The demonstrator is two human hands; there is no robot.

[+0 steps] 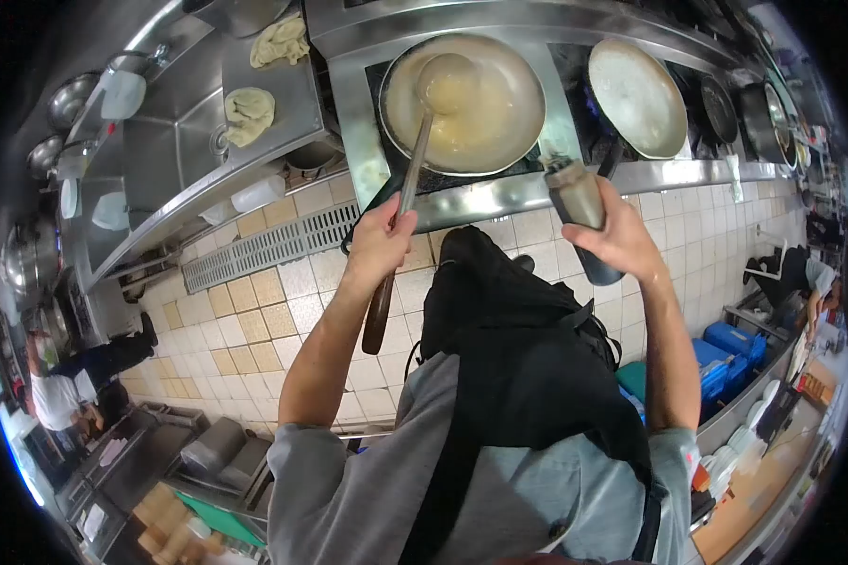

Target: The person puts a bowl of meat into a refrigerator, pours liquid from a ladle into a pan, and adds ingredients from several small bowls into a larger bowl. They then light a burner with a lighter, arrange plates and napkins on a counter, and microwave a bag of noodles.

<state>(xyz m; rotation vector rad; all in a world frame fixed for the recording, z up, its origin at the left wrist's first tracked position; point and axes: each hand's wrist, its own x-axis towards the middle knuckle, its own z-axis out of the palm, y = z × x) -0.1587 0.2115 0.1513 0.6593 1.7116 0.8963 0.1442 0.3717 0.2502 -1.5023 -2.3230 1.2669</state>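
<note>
My left hand is closed around the long handle of a ladle, whose bowl rests inside a wide pan on the stove. A pale yellowish liquid with some froth lies in that pan. My right hand grips a squeeze bottle with dark contents, tilted in front of the stove's edge. The bottle's top points toward the stove, to the right of the pan. A second pan with whitish liquid sits on the burner beyond the bottle.
To the left are a steel sink and folded cloths, one cloth on the sink's ledge. Dark pans stand farther right on the stove. A person is at far left, another person at far right. Blue containers stand behind my right arm.
</note>
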